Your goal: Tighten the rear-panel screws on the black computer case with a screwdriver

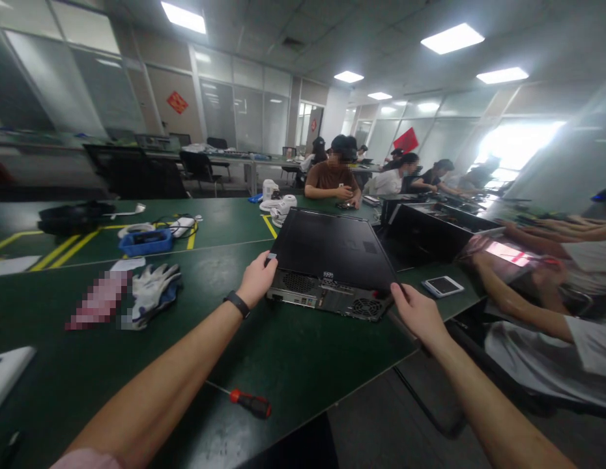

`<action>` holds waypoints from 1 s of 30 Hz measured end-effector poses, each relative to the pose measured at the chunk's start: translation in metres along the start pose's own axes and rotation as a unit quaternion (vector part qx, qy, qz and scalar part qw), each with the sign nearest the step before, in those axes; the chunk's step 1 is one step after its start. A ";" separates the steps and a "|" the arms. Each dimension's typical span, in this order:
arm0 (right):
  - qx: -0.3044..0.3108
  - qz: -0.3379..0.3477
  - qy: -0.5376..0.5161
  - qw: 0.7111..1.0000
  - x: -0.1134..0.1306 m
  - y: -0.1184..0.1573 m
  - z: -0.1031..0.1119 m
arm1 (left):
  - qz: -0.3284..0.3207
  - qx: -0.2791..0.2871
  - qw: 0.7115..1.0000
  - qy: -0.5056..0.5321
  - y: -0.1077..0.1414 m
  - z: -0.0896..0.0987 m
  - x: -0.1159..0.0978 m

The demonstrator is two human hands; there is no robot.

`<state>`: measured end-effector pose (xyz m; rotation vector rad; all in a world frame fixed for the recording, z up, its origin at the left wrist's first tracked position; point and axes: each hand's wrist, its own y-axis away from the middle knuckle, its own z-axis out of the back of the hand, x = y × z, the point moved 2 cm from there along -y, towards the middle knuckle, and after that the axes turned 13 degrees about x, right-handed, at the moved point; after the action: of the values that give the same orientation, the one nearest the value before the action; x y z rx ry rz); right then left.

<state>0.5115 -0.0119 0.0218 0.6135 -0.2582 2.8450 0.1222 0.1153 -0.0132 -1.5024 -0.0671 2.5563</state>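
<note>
A desktop computer case (pixel 332 299) lies flat on the green table, its rear face with vent grilles and ports turned toward me. On top of it is a black side panel (pixel 332 247), which looks slightly out of line with the case at the right corner. My left hand (pixel 258 281) is closed on the panel's near left corner. The near right corner is pinched between the thumb and fingers of my right hand (pixel 420 316); the fingertips underneath are hidden. A red and black screwdriver (pixel 251 402) lies on the table below my left forearm.
White gloves (pixel 154 293) and a blue tray (pixel 145 242) are at the left. A phone-like device (pixel 443 286) lies right of the case, near another open computer case (pixel 425 231). A co-worker's arms (pixel 518 299) are close at the right. White devices (pixel 278 205) stand behind.
</note>
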 end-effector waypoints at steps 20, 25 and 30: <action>0.080 0.090 -0.035 0.992 0.099 -0.001 -0.040 | 0.095 -0.109 0.989 -0.041 0.127 0.104 0.021; 0.086 0.126 -0.044 0.987 0.131 -0.001 -0.056 | 0.107 -0.145 0.982 -0.055 0.145 0.129 0.038; 0.093 0.149 -0.055 0.983 0.150 0.004 -0.067 | 0.129 -0.163 0.976 -0.067 0.162 0.145 0.044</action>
<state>0.3511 0.0255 0.0246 0.8339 -0.1098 3.1536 -0.0457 -0.0287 -0.0011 -1.5292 -0.3475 2.9711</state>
